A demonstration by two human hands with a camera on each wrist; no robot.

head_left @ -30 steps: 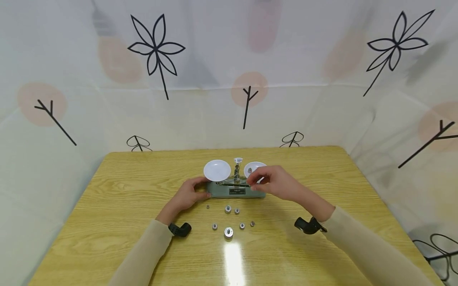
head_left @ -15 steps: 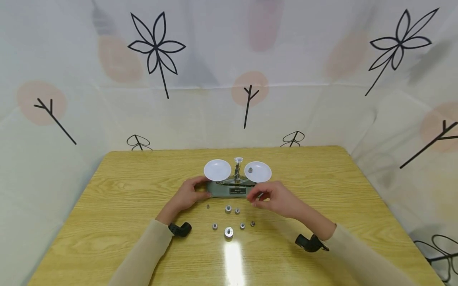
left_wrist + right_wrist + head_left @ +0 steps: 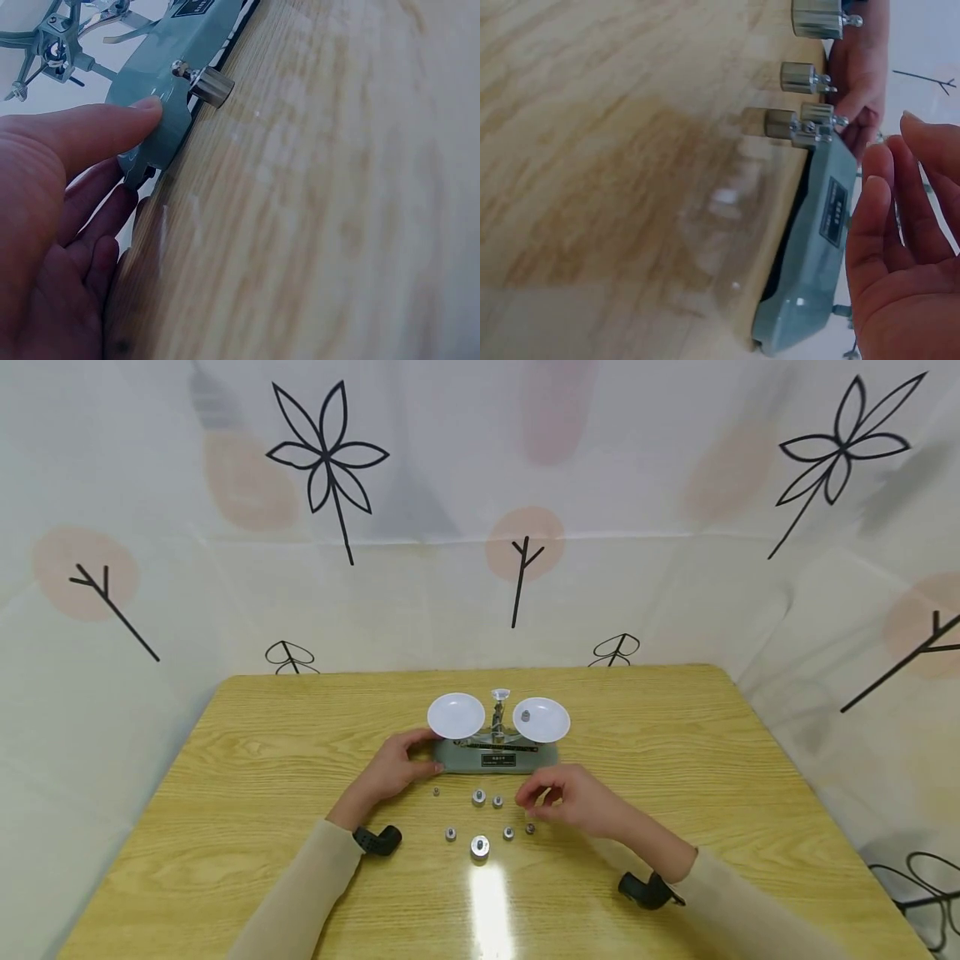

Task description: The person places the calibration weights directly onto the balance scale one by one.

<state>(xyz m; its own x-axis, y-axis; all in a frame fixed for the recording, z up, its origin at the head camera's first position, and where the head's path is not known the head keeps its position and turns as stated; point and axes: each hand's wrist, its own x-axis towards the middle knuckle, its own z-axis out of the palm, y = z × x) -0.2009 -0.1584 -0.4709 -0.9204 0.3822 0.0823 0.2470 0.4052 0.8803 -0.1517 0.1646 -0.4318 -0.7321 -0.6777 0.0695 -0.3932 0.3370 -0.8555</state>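
A green balance scale (image 3: 461,760) with two white pans stands on the wooden table. My left hand (image 3: 393,768) grips its left end; in the left wrist view the thumb (image 3: 112,135) presses the front of the base and the fingers reach behind. On the right pan (image 3: 553,723) sits one small metal weight (image 3: 526,716), while the left pan (image 3: 456,716) holds nothing. My right hand (image 3: 576,800) hovers just in front of the scale's right end, fingers loosely bent, with nothing held. Nearest below it is a small weight (image 3: 530,828).
Several metal weights stand in front of the scale, the largest (image 3: 480,848) closest to me. Another small weight (image 3: 436,792) is near my left hand. A patterned cloth (image 3: 420,602) rises behind the table (image 3: 285,735).
My right hand has drawn back from the right pan toward me and lower, uncovering the pan and its weight. My left hand stays on the scale's base.
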